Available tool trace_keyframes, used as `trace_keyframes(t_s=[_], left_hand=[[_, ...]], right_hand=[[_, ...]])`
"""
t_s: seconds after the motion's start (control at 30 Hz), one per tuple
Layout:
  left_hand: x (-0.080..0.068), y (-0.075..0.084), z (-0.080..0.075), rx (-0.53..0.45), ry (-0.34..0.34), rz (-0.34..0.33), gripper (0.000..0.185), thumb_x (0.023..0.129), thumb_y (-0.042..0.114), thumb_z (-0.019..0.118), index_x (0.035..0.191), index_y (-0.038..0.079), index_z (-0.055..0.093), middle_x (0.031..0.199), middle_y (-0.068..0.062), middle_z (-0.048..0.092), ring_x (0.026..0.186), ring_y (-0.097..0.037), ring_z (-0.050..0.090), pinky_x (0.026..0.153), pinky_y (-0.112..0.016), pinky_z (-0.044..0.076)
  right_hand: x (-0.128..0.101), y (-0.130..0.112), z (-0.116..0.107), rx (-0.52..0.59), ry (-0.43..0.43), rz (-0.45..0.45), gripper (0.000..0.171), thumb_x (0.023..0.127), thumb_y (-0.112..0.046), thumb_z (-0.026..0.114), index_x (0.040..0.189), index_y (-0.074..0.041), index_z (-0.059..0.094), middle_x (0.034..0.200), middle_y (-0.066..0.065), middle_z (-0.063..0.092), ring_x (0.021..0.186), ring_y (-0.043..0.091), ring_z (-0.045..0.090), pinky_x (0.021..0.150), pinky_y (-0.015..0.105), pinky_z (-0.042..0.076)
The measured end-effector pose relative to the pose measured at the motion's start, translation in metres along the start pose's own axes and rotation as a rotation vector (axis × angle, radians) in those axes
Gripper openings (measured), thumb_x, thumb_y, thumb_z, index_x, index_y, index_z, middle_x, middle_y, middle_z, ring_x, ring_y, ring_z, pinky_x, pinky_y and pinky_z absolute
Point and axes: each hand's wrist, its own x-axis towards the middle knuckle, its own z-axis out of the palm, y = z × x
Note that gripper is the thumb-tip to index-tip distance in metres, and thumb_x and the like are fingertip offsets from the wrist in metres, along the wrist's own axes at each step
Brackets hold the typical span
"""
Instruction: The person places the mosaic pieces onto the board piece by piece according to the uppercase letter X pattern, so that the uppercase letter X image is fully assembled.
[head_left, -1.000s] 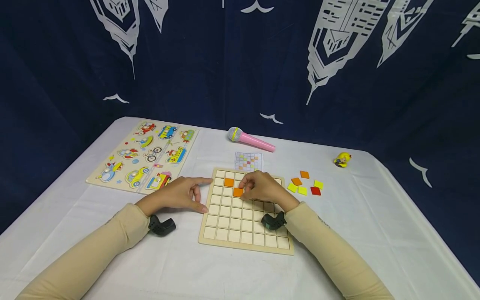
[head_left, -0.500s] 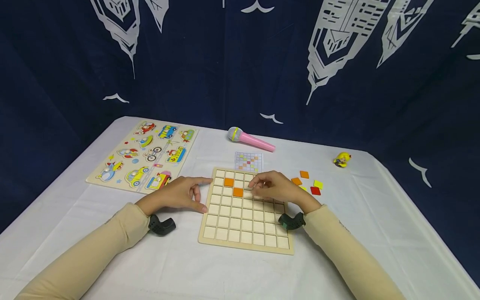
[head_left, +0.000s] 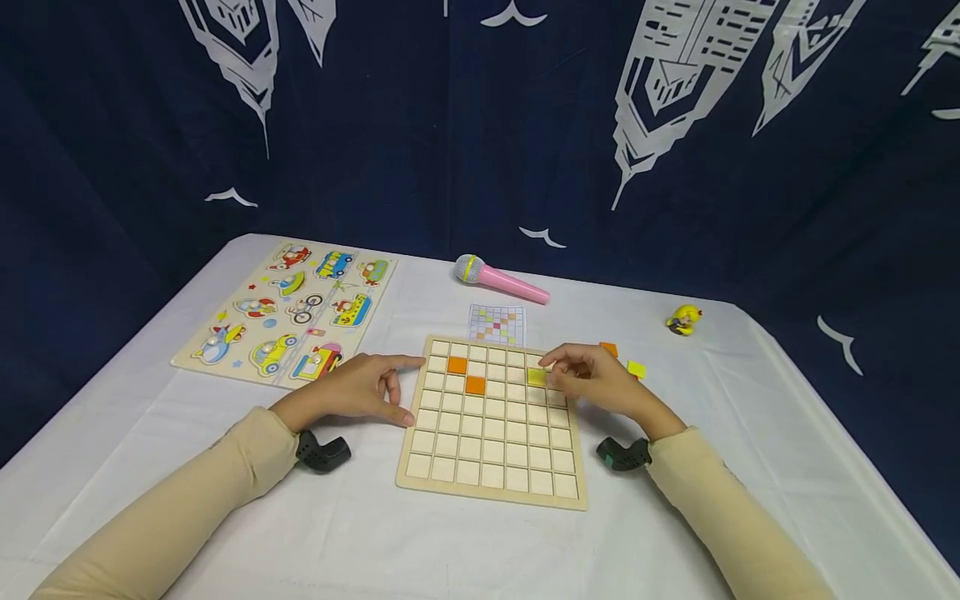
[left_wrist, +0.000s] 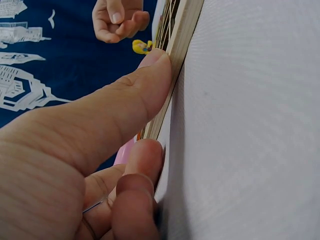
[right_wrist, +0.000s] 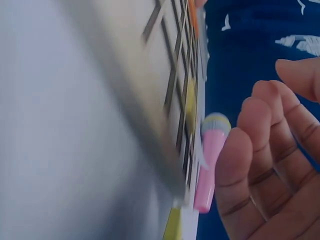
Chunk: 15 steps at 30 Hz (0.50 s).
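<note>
A: Centre frame: the right hand (head_left: 600, 385) pinches a yellow tile (head_left: 536, 377) over the grid board (head_left: 491, 487); the left hand (head_left: 358, 388), fingers straight, braces its left edge.

B: Risk?

A: The tile could land askew across a divider. Two orange tiles (head_left: 467, 374) already sit in cells.

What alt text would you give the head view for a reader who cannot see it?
A person's right hand touches a yellow tile lying on a wooden grid board, while the left hand rests against the board's left edge. Two orange tiles sit in the grid; a pink toy microphone and a vehicle puzzle lie farther back.
</note>
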Motion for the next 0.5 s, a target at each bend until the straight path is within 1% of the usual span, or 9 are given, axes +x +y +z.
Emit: trace_keyframes(t_s=[0.1,0.17,0.27,0.37,0.5], left_hand=[[0.000,0.000,0.000,-0.002,0.002,0.000,0.094,0.081,0.029,0.097,0.159,0.002,0.052,0.083,0.003,0.067,0.062,-0.014,0.056,0.060,-0.027,0.041],[-0.001,0.000,-0.001,-0.005,0.000,0.002,0.094,0.081,0.029,0.097,0.159,0.001,0.052,0.083,0.002,0.067,0.062,-0.014,0.056,0.060,-0.027,0.041],[-0.001,0.001,-0.001,-0.006,-0.001,0.000,0.094,0.081,0.029,0.097,0.159,0.001,0.052,0.084,0.002,0.067,0.062,-0.014,0.055,0.060,-0.027,0.041],[0.000,0.000,0.000,-0.004,-0.002,-0.002,0.094,0.081,0.029,0.097,0.159,0.002,0.052,0.084,0.002,0.068,0.062,-0.014,0.055,0.061,-0.027,0.042],[0.000,0.000,0.000,-0.006,-0.002,-0.004,0.095,0.081,0.030,0.097,0.159,0.002,0.051,0.085,0.002,0.067,0.063,-0.014,0.055,0.061,-0.027,0.041]], right_hand=[[-0.006,0.007,-0.006,0.007,0.024,-0.025,0.024,0.102,0.004,0.066,0.124,0.014,0.067,0.096,0.016,0.070,0.079,0.015,0.068,0.071,0.028,0.058],[-0.009,0.011,-0.009,0.003,0.040,-0.023,0.024,0.102,0.004,0.065,0.124,0.015,0.067,0.097,0.016,0.070,0.079,0.016,0.069,0.071,0.028,0.059],[-0.014,0.016,-0.015,-0.013,0.068,0.012,0.026,0.103,0.001,0.066,0.126,0.013,0.067,0.097,0.012,0.068,0.077,0.016,0.067,0.067,0.028,0.056],[-0.017,0.020,-0.021,-0.012,0.085,0.053,0.026,0.104,0.000,0.067,0.127,0.012,0.067,0.096,0.010,0.066,0.076,0.016,0.065,0.067,0.028,0.056],[-0.021,0.025,-0.029,-0.002,0.079,0.109,0.028,0.103,-0.001,0.068,0.127,0.013,0.067,0.092,0.009,0.063,0.074,0.015,0.062,0.066,0.027,0.055]])
